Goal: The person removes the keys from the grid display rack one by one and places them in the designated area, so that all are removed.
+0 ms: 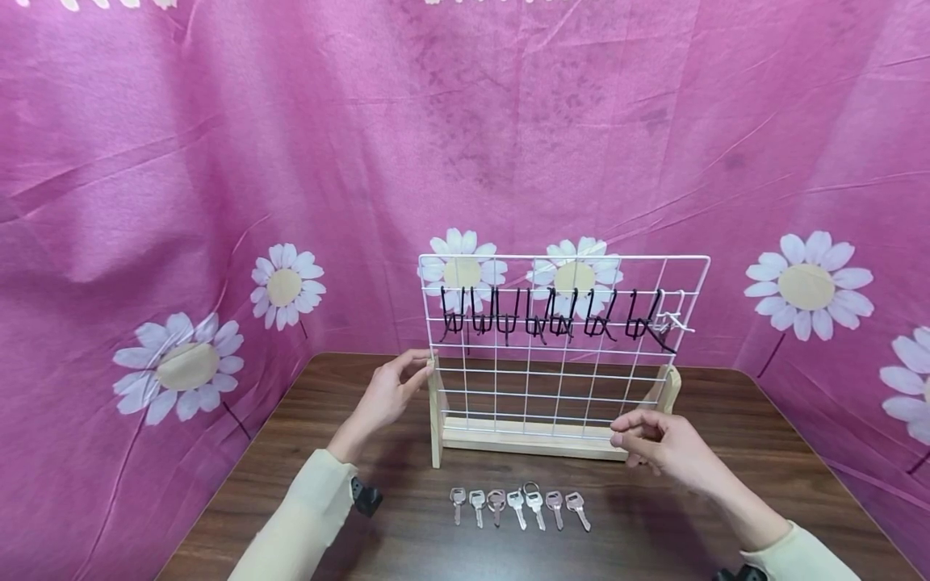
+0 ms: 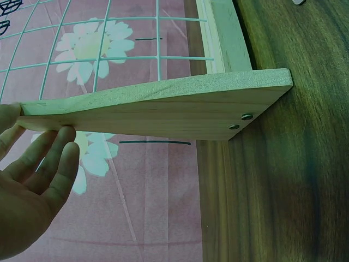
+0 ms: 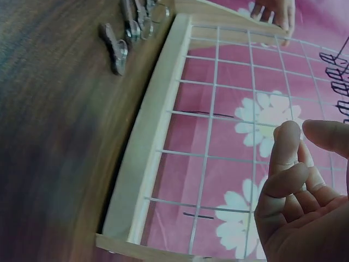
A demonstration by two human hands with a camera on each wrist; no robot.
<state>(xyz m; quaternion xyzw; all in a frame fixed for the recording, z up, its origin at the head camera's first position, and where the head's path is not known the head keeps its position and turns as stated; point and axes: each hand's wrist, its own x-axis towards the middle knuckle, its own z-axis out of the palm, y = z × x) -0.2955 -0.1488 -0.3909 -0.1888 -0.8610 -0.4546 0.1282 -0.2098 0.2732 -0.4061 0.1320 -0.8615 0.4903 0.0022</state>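
Note:
A white wire grid rack stands upright in a pale wooden stand. My left hand grips the upper end of the stand's left side panel, thumb on one face and fingertips against the other. Low in front of the grid's right part is my right hand, loosely curled and holding nothing; its thumb and index fingertip are slightly apart in the right wrist view. Several black hooks hang in a row along the upper grid, with white hooks at the right end.
Several metal keys lie in a row on the brown wooden table before the stand; one carries a ring. A pink cloth with white flowers hangs behind and on both sides.

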